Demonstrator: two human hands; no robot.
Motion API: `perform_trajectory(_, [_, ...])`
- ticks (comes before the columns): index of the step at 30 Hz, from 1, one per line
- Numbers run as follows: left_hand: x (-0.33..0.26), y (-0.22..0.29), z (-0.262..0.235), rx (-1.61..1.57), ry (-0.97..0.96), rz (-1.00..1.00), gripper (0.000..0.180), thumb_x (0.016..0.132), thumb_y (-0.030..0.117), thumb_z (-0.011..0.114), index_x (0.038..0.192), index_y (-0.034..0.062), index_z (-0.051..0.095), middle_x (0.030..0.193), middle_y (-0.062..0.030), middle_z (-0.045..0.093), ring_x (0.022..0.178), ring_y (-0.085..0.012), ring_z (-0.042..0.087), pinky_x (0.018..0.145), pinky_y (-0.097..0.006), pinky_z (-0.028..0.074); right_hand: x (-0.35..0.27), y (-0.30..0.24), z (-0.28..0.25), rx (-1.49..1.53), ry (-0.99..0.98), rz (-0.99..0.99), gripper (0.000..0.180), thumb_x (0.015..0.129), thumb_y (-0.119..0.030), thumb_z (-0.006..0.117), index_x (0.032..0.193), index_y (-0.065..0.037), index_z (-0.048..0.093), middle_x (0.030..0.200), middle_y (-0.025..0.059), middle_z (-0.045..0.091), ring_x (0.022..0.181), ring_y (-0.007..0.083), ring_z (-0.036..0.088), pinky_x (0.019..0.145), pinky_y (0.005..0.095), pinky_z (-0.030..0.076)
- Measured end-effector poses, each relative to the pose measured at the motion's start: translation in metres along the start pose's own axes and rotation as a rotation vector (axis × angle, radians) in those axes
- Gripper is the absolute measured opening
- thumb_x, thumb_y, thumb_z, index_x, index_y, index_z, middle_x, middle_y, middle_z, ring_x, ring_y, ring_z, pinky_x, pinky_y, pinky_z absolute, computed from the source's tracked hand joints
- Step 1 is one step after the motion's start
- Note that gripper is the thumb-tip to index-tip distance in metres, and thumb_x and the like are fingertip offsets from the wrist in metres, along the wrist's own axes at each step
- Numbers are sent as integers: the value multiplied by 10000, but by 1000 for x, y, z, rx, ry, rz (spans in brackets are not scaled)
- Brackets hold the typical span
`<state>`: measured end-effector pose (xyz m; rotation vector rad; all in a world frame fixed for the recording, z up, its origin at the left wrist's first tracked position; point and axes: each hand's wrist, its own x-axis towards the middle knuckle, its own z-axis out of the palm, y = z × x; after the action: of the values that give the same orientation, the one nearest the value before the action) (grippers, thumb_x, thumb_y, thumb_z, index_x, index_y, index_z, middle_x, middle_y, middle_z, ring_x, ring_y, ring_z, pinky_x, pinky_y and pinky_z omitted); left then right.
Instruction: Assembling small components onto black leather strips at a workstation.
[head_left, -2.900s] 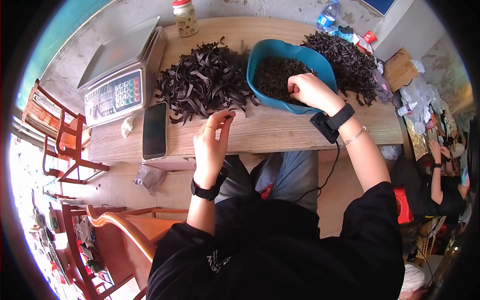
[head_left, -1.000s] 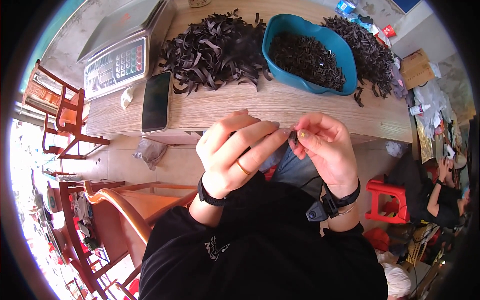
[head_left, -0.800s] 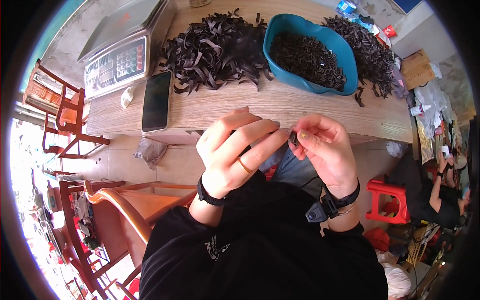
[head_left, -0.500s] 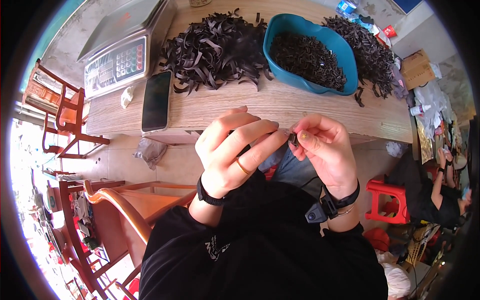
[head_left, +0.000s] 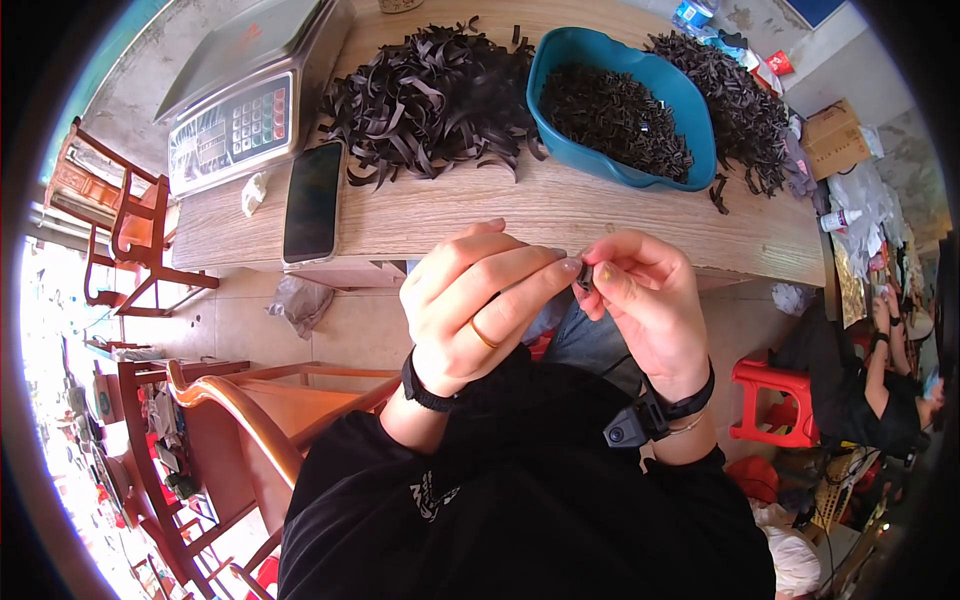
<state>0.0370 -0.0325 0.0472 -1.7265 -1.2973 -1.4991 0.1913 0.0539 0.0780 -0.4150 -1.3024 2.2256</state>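
Over the table's near edge, my two hands meet at the fingertips. My right hand (head_left: 650, 305) pinches a small black strip piece (head_left: 586, 274) between thumb and fingers. Touching it from the left are the fingertips of my left hand (head_left: 475, 305), whose fingers are bent and held together; its palm side is hidden, so anything else inside cannot be seen. Beyond the hands lies a loose heap of dark flat strips (head_left: 430, 105). To its right stands a teal plastic basin (head_left: 555, 150) holding many short dark pieces (head_left: 615, 115).
A scale (head_left: 235, 125) stands at the table's left, with a phone (head_left: 313, 205) and crumpled tissue (head_left: 254, 194) nearby. Another heap of short dark pieces (head_left: 735, 115) lies right of the basin. A wooden chair (head_left: 235, 400) is at my left, a red stool (head_left: 775, 402) and a seated person (head_left: 880, 380) at right.
My left hand has shifted slightly right, its fingertips now closer against the black piece in my right hand. My right hand has barely moved.
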Motion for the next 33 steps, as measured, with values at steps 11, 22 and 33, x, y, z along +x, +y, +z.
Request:
perform_trajectory(11, [1, 6, 0, -39, -15, -90, 382, 565, 56, 688, 945, 81, 692, 891, -34, 637, 752, -206, 593, 667, -311, 516, -6, 11, 8, -536, 51, -473, 278, 751, 123, 660, 1018, 90, 592, 947, 106, 619, 813, 126, 623, 723, 241, 522])
perform_trajectory(22, [0, 5, 5, -103, -16, -78, 316, 608, 2, 681, 923, 22, 660, 901, -72, 651, 765, -229, 620, 740, -349, 531, -7, 15, 5, -364, 153, -369, 240, 806, 82, 626, 1033, 98, 551, 935, 123, 610, 818, 148, 620, 745, 280, 547])
perform_trajectory(33, [-1, 6, 5, -125, 25, -86, 288, 621, -4, 674, 907, 30, 660, 883, -62, 664, 761, -221, 631, 730, -341, 533, -5, 20, 6, -396, 105, -373, 231, 808, 93, 610, 1026, 101, 534, 907, 156, 637, 828, 200, 658, 736, 279, 549])
